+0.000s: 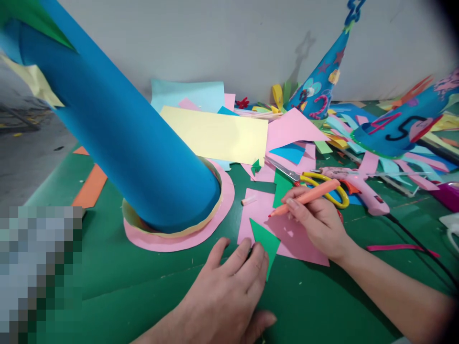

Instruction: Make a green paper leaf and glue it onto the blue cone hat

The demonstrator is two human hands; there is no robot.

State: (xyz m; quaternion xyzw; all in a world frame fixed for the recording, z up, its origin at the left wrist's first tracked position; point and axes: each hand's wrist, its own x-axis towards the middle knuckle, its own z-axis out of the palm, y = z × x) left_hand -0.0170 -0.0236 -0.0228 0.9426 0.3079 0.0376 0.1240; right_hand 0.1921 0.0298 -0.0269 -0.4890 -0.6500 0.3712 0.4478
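Note:
My right hand (319, 224) is closed around an orange felt-tip marker (311, 193), its tip pointing left and down just over a pink paper sheet (297, 243). My left hand (229, 282) rests on the table with bent fingers apart. Its fingertips touch or lie right beside a green paper triangle (265, 241), which partly overlaps the pink sheet. Whether anything lies beneath the palm is hidden. Past my right hand are yellow-handled scissors (287, 172). A small cylindrical piece (248, 200), perhaps a marker cap, lies near the pink sheet's left corner.
A tall blue paper tube (150, 157) leans left, its base in a pink paper ring (179, 242). Rightward lies a pink glue gun (358, 184) with a black cord. Decorated blue cones (319, 81) and paper scraps stand behind, with a pale yellow sheet (218, 136) nearby.

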